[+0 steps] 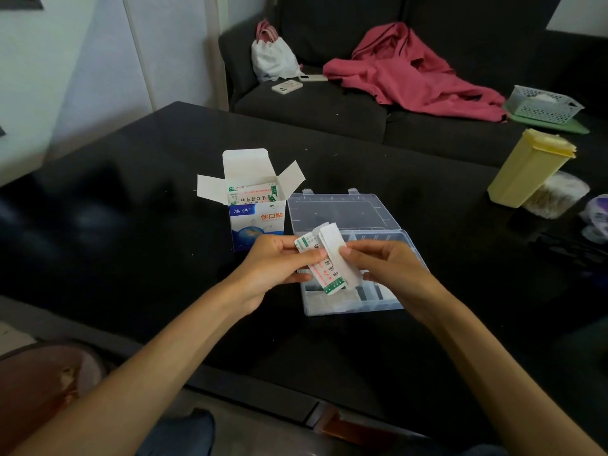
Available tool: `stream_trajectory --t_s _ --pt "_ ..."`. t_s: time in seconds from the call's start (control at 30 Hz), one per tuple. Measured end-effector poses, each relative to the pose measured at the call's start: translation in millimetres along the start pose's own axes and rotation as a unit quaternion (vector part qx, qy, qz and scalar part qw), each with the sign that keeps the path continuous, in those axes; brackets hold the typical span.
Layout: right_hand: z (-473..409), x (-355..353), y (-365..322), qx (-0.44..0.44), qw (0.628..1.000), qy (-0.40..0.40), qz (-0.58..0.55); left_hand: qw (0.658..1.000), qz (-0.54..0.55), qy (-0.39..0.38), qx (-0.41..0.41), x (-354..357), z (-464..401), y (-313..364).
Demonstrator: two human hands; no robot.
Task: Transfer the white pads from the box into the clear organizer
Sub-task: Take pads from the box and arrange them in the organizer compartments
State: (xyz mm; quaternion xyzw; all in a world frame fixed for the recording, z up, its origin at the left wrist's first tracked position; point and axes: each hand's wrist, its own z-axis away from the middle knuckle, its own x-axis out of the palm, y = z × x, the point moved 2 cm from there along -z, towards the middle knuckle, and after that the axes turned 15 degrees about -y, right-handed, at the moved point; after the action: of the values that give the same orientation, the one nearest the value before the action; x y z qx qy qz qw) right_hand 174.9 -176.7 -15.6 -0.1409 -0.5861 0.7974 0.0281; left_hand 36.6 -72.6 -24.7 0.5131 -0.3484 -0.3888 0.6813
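Both hands pinching the white pads [324, 258]: left hand [279, 264] at stack's top end, right hand [378, 261] on its edge, just above organizer [388, 306]. Box [253, 205] beyond left hand. We'd grip by edges — light, floppy, slippery, prob fans out.

Both hands meet above the clear organizer [348, 301], left hand [279, 268] and right hand [381, 264] each pinching a fanned stack of white pads [329, 261], printed side partly showing. Organizer lies open on the black desk [131, 225] near its middle, lid [339, 212] flat toward the far edge; the opened box [253, 209] stands just left of it, more pads inside. Yellow container [529, 166] near the desk's right edge; pink garment [411, 74] on the sofa [329, 106] beyond.
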Motion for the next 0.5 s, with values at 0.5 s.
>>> stream_trajectory --t_s 0.5 --pt "9 -37 4 0.013 0.985 0.14 -0.096 0.94 -0.329 -0.056 0.065 11 -5 2"
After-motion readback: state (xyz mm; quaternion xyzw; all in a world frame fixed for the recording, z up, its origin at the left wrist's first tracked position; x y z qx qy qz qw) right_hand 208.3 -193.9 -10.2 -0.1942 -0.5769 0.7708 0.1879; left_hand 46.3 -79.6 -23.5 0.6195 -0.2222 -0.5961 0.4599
